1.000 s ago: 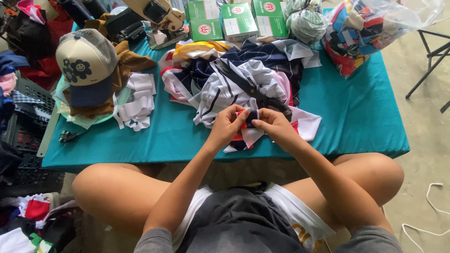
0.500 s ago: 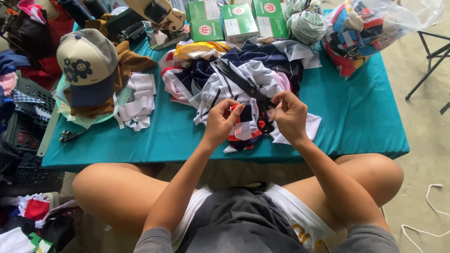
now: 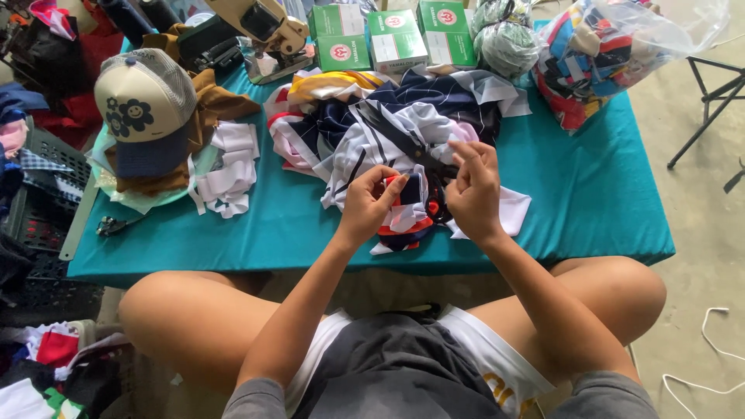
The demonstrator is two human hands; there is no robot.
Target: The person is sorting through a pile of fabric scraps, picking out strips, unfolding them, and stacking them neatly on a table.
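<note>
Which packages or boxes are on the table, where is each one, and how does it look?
Three green boxes: far edge of the table, in a row, white bands with round red marks.
Clear plastic bag: far right corner, bulging with colourful cloth.
No screens or signs.

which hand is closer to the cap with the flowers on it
Left. The left hand is over the cloth pile, with only white scraps between it and the cap; the right hand is farther right, beyond the left.

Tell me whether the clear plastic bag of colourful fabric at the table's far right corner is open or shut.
Open: the clear plastic bag gapes at its top, loose film spread wide above the fabric.
</note>
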